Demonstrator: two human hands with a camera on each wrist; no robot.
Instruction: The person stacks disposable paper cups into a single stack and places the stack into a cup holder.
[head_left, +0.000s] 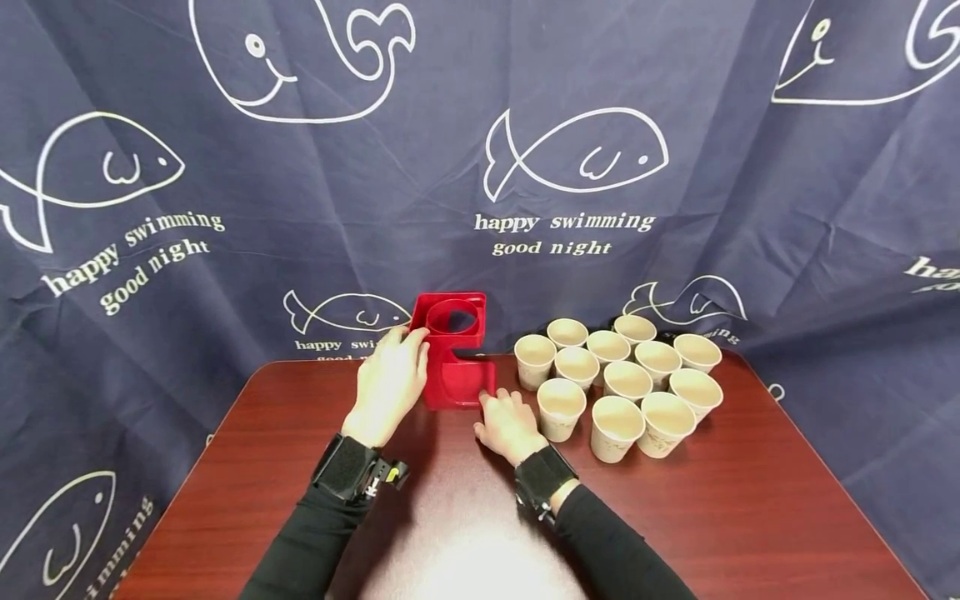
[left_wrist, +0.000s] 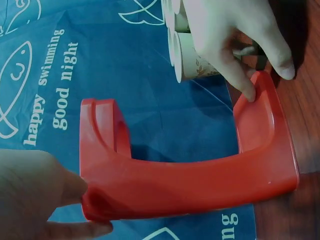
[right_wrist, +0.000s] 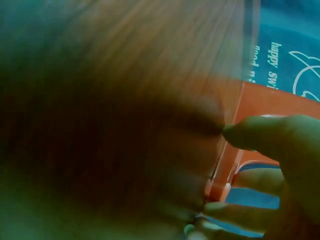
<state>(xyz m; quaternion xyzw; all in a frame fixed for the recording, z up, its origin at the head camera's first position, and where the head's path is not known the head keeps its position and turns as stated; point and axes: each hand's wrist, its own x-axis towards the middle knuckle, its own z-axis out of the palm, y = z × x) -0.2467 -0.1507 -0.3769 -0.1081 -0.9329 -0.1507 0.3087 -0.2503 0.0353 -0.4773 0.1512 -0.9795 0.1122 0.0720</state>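
Note:
A red plastic stand (head_left: 467,383) with a round ring (head_left: 432,327) at its top and a shallow tray-like base stands near the table's back edge. My left hand (head_left: 390,379) holds its upper left side; in the left wrist view the thumb and a finger pinch the corner of the red stand (left_wrist: 185,187). At the base's front right corner, my right hand (head_left: 512,427) grips the rim between thumb and fingers. Dim and partly blurred in the right wrist view, the thumb (right_wrist: 250,132) touches the base's edge. No cup sits in the ring or on the base.
Several patterned paper cups (head_left: 561,408) stand upright in a close group just right of my right hand. The reddish-brown wooden table (head_left: 465,517) ends at a dark blue cloth (head_left: 420,192) with white fish drawings, hanging behind the stand.

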